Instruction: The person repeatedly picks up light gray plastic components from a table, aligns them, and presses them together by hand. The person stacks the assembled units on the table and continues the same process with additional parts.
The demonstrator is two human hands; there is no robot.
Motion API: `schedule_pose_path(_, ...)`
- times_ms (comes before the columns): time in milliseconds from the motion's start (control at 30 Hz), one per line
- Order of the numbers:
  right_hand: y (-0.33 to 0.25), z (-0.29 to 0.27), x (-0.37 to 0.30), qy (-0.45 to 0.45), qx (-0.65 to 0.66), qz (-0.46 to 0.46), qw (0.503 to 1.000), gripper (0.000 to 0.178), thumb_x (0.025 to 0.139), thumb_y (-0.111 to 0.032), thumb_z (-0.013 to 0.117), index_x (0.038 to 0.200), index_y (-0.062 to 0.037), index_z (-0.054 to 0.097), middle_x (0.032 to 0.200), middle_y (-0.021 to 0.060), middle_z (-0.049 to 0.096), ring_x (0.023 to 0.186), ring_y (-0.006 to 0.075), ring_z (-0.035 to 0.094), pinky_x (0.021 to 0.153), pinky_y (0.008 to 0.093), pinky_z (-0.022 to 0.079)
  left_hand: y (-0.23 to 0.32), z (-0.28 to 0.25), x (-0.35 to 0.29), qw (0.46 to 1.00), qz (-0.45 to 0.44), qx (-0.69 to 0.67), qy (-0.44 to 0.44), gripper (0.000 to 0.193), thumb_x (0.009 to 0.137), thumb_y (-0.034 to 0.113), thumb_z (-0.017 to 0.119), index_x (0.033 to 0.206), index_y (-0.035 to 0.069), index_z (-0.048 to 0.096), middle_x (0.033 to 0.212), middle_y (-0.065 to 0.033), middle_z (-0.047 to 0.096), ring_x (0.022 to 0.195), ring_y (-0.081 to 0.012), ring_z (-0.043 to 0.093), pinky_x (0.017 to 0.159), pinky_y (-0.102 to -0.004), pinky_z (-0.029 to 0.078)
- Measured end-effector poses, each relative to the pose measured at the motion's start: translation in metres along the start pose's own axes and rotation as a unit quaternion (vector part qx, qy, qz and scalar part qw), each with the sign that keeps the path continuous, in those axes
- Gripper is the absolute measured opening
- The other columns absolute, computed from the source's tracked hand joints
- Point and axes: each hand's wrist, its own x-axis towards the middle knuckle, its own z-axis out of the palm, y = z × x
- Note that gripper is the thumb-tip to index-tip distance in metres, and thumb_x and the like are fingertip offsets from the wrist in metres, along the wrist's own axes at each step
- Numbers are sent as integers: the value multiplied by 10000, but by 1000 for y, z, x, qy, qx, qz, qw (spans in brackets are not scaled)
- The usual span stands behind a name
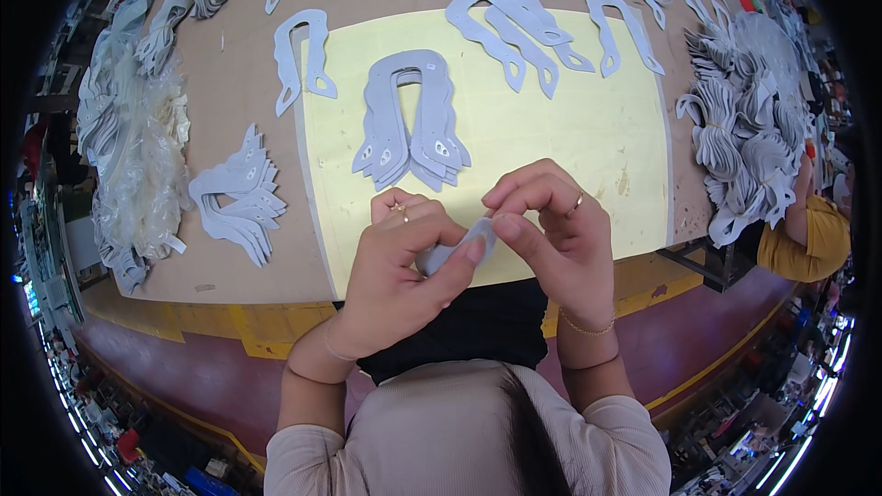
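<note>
Above the table's near edge, my left hand [404,271] grips a pale grey cut piece [441,255] between thumb and fingers. My right hand [556,239] pinches the other end of that piece, its thumb and fingertips pressed together. Most of the piece's shape is hidden by my fingers. Just beyond my hands lies a neat stack of grey U-shaped pieces [405,69] with wavy outer edges and small holes near their tips. The tips fan out toward me.
A yellow sheet [570,142] covers the table's middle. Loose U-shaped pieces [501,32] lie along its far side. A fanned stack [241,197] rests at left. Clear plastic bags [152,142] and bundled pieces [749,133] line the sides. A person in a mustard sleeve [808,237] is at right.
</note>
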Motion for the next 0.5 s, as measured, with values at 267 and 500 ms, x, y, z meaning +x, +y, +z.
schedule_pose_path(267, 10, 11, -14, 59, -165, -140, 974, 161, 786, -2, 775, 894, -34, 661, 1007, 76, 636, 922, 233, 611, 798, 314, 516, -5, 12, -3, 990, 47, 120, 55, 86, 838, 97, 706, 781, 106, 642, 648, 7, 518, 681, -172, 536, 905, -399, 289)
schedule_pose_path(500, 11, 10, -21, 53, -189, -204, 959, 188, 767, -7, 788, 899, -49, 662, 1024, 70, 616, 945, 222, 592, 776, 340, 517, -7, 19, -5, 985, 73, 137, 74, 58, 823, 82, 706, 866, 104, 673, 699, -4, 550, 705, -168, 551, 904, -402, 280)
